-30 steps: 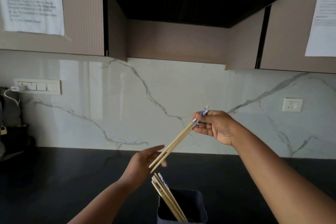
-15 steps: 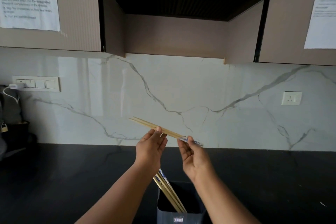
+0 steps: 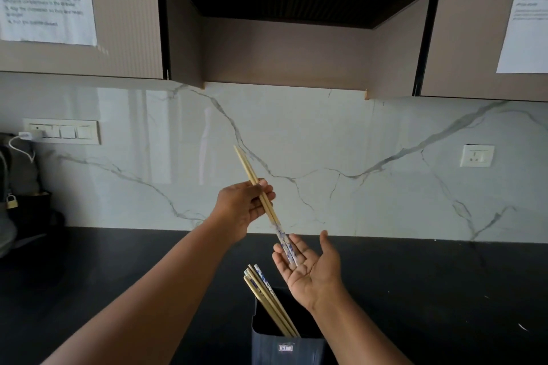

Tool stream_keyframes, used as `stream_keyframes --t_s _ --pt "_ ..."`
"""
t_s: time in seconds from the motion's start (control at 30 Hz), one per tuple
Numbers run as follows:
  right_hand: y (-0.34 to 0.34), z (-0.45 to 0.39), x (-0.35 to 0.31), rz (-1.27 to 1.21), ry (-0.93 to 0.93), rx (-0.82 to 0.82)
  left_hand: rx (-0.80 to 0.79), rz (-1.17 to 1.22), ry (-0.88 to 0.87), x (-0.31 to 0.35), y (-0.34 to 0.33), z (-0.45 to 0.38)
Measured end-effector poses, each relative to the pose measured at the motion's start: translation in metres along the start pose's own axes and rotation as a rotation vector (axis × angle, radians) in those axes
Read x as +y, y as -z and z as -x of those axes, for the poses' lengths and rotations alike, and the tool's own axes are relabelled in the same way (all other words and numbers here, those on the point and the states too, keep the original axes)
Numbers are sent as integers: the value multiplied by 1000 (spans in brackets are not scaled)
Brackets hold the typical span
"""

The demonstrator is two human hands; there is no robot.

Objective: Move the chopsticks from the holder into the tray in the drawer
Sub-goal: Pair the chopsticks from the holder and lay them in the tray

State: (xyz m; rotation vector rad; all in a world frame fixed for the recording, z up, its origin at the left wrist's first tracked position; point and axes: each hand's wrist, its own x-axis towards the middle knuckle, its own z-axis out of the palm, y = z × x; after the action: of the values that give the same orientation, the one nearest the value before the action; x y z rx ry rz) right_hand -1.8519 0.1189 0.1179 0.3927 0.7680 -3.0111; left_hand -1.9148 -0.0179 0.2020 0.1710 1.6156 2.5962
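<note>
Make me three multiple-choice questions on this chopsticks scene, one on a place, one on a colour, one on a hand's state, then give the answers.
1. Where do the spare chopsticks stand?
A. in the dark holder
B. flat on the counter
C. in a drawer

2. What colour is the pattern on the held pair?
A. red
B. blue
C. green

3. How is the right hand?
A. a fist
B. gripping the holder
C. open, palm up

Answers: 1 A, they lean inside it. 2 B, blue marks show at the ends over the right palm. 3 C, its fingers lie straight while the left hand pinches the pair.
</note>
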Motion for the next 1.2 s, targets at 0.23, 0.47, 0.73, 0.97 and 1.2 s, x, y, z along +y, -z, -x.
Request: stream_keyframes --t_s 0.23,0.47,0.73,0.97,1.2 --pt "1 -6 3 6 -2 76 -87 -85 42 -24 -21 12" --pt "5 -5 -21 660 41 -20 -113 -165 12 -22 -18 8" --pt "-15 9 -45 1008 233 -202 -178 -207 12 -24 -17 9" --pt "1 13 -33 1107 260 -203 -219 -494 -73 -34 -1 15" --pt "132 40 50 1613 169 -318 152 -595 -172 -120 114 24"
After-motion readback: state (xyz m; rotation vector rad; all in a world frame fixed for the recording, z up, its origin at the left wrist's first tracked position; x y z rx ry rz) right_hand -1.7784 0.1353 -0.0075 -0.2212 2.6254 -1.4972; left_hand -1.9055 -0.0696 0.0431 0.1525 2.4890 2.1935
